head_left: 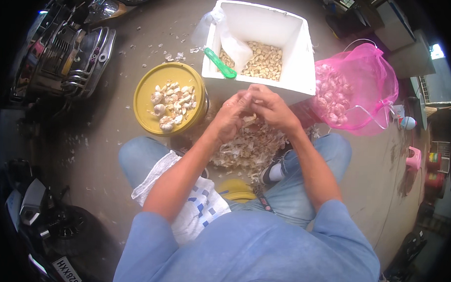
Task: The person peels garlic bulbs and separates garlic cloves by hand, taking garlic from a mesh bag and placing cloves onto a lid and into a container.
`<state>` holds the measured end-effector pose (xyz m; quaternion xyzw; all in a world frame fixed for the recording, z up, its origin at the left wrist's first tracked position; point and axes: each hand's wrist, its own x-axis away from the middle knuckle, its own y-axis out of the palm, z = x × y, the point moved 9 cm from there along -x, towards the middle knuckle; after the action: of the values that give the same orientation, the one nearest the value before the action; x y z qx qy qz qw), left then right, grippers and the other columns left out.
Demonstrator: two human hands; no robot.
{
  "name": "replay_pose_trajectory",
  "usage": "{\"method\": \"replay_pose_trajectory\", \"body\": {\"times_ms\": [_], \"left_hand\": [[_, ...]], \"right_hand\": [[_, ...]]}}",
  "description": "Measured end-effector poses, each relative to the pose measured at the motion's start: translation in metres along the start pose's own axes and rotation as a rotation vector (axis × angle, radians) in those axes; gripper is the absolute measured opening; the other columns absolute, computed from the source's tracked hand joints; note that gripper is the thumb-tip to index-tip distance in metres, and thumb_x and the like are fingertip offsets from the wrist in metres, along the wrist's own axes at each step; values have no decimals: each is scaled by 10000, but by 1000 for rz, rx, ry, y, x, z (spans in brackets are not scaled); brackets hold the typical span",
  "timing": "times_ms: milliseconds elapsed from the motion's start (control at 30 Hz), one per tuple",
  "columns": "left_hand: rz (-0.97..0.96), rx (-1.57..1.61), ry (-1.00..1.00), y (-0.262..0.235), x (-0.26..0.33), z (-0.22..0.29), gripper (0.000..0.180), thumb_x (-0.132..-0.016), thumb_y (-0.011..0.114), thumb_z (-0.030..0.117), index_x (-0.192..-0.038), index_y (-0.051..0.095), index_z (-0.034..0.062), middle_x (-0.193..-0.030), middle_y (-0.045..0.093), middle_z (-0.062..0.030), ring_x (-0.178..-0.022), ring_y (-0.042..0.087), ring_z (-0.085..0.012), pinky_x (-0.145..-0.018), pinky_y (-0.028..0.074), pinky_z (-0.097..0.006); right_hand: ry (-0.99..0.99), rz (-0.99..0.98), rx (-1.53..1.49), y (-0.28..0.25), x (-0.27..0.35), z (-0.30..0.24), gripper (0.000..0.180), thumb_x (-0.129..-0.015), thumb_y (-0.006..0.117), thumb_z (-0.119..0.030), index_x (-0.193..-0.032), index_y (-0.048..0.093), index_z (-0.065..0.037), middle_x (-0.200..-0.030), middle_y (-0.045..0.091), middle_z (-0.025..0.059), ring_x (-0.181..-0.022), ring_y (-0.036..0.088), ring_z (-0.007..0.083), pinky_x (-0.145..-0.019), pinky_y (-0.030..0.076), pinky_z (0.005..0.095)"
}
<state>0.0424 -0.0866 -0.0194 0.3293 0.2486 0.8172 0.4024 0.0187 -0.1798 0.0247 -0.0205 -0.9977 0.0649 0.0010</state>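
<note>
My left hand [230, 115] and my right hand [270, 108] meet at the near edge of a white foam box [257, 86], fingers closed and thumbs close together. What lies between the fingertips is too small and covered to make out. Below them spreads a heap of dry garlic skins [245, 150]. Peeled garlic cloves [262, 61] cover the box's bottom. A green-handled knife [220, 64] rests over the box's left wall, by a clear plastic bag [235, 46]. Left of my hands, garlic bulbs and loose cloves [173, 102] lie on a yellow round lid [146, 113].
At right, a pink mesh bag [376, 91] holds several garlic bulbs [334, 97]. A white cloth [183, 209] with blue squares drapes over my left leg. Motorcycles [74, 61] stand along the left. A pink stool [413, 158] is far right. Skin scraps dot the floor.
</note>
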Motion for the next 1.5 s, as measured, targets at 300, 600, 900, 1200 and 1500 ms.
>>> {"method": "replay_pose_trajectory", "body": {"times_ms": [300, 600, 900, 1200, 1500], "left_hand": [[303, -260, 254, -33, -5, 5, 392, -1052, 585, 425, -1216, 556, 71, -981, 656, -22, -792, 634, -95, -677, 495, -237], [226, -412, 125, -34, -5, 21, 147, -960, 665, 182, -911, 648, 45, -674, 599, -9, -509, 539, -73, -439, 414, -229], [315, -348, 145, -45, 4, 20, 187, -909, 679, 156, -762, 636, 49, -599, 579, -2, -438, 495, -65, -373, 347, -226], [312, -474, 148, -46, 7, 27, 153, -876, 690, 142, -765, 661, 40, -612, 586, -2, -444, 489, -55, -377, 341, -217], [365, -484, 122, -60, 10, 44, 251, -936, 657, 241, -772, 651, 52, -649, 579, 7, -490, 500, -55, -412, 364, -216]], "right_hand": [[308, 116, 34, 3, 11, 28, 249, -1013, 658, -219, -985, 620, 26, -815, 650, 69, -644, 628, 91, -525, 504, 261], [222, -6, -167, 18, 9, 27, 186, -979, 653, -170, -861, 582, -44, -736, 564, -32, -609, 506, 47, -528, 405, 214], [237, 105, -10, 22, 25, 18, 156, -899, 633, -122, -784, 596, -23, -692, 563, -10, -637, 475, 55, -537, 388, 272], [208, -22, 92, 21, 41, -3, 130, -933, 620, -86, -823, 573, -37, -674, 540, -36, -587, 469, 41, -515, 365, 239], [-166, -136, 1003, 6, 47, -3, 152, -913, 624, -40, -1019, 688, 46, -941, 709, 223, -928, 670, 452, -819, 527, 471]]}}
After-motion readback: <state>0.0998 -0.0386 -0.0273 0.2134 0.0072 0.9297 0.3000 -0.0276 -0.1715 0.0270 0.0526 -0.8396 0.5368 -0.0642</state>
